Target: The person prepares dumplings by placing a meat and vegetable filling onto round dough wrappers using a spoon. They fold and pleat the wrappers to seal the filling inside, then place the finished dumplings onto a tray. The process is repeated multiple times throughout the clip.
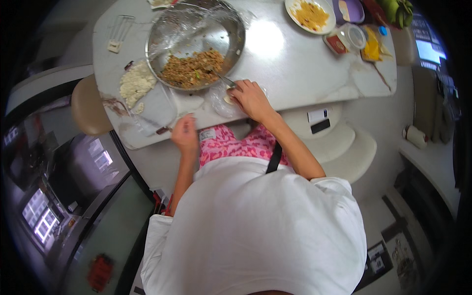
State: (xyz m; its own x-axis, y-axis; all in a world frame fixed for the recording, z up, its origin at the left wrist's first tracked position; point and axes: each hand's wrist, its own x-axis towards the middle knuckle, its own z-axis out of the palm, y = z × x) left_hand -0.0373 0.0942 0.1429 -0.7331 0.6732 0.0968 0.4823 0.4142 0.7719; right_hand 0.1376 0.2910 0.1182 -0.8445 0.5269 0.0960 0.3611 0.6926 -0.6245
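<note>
My right hand (253, 101) is at the table's front edge, its fingers closed around the handle end of a metal spoon (225, 79). The spoon leans over the rim of a wide stainless-steel bowl (194, 33), its head in a brown minced filling (191, 70) flecked with green. Below the fingers, a pale piece of dough (228, 99) lies on crumpled clear plastic (218, 102), partly covered by the hand. My left hand (185, 133), blurred and with curled fingers, hovers at the table edge; its grasp is unclear. Pale dough pieces (137, 82) are heaped left of the bowl.
Cling film (173, 27) drapes over the bowl's far side. A clear plastic sheet (156, 107) lies front left, a wire utensil (117, 37) behind. At right stand a plate of yellow food (311, 16), a plastic jar (344, 38) and a yellow packet (371, 46). Two phone-like objects (319, 121) rest on a chair.
</note>
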